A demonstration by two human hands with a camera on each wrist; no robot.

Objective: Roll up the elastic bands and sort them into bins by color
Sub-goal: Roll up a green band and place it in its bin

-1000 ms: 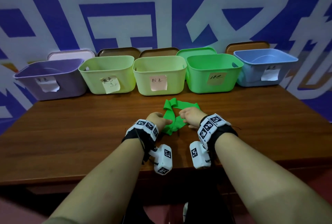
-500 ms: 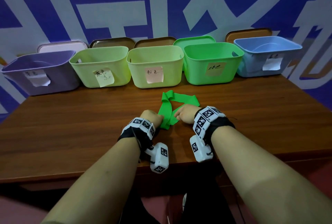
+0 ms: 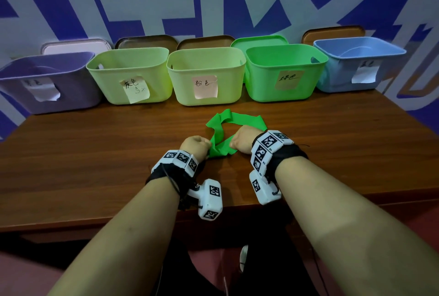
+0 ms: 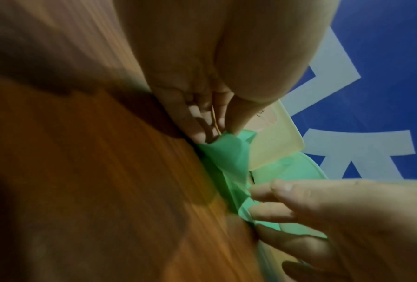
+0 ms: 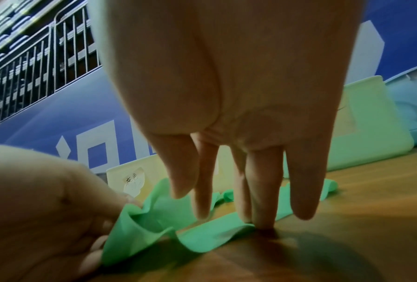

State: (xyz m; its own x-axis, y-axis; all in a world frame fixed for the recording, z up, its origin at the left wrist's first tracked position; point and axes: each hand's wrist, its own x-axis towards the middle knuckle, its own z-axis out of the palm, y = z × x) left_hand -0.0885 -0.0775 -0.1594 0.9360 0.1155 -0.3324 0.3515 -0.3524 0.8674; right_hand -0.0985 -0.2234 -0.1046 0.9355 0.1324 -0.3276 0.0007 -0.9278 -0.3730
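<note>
A green elastic band [image 3: 215,134] lies loose and crumpled on the wooden table [image 3: 95,153], in front of the bins. My left hand [image 3: 196,146] pinches its near end between thumb and fingertips [image 4: 202,133]. My right hand [image 3: 242,142] stands over the band's right part with straight fingers pointing down, and its fingertips [image 5: 262,221] press the band [image 5: 154,234] against the table. The far loop of the band lies flat beyond both hands. The green bin [image 3: 285,87] stands just behind.
Several bins line the table's back edge: purple [image 3: 47,103], light green with a label [image 3: 107,82], pale yellow-green with a pink label [image 3: 180,84], green, and blue [image 3: 342,77]. Lids lean on the wall behind them. A metal railing [image 5: 33,66] is off to the left.
Both hands have drawn the band's near end a little toward me, and the band now lies more stretched out. The head view has tilted down.
</note>
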